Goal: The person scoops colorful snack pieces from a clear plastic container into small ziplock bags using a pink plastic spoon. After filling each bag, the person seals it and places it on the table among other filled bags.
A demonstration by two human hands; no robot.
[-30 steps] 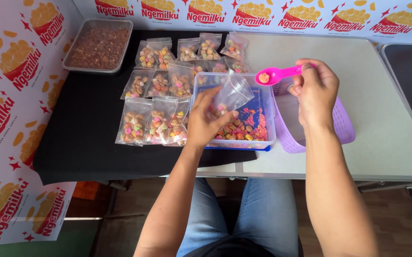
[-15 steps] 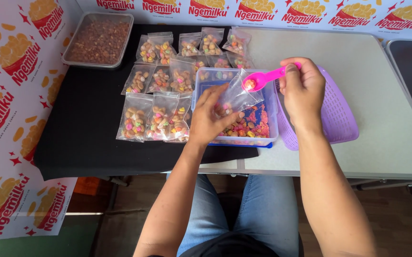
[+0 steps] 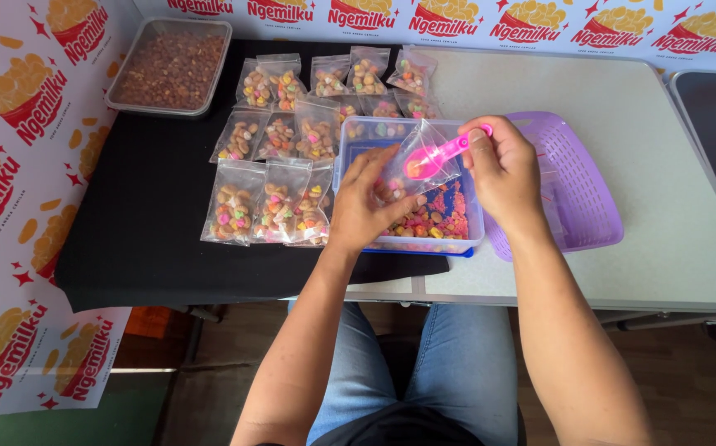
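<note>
Across a pale table (image 3: 672,248) half covered by black cloth (image 3: 143,223), filled snack bags (image 3: 279,165) lie in rows beside a purple basket (image 3: 581,190). Both forearms reach in from the near edge. Over the clear tub (image 3: 440,223), the left hand (image 3: 370,202) pinches a small clear bag (image 3: 424,157) open; the right hand (image 3: 502,169) grips a pink scoop (image 3: 436,157), bowl inside the bag.

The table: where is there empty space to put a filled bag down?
Bare room: the pale tabletop right of the purple basket, and the black cloth left of the filled bags, below the tray of brown pieces. Crowded: around the clear tub, where both hands work.
</note>
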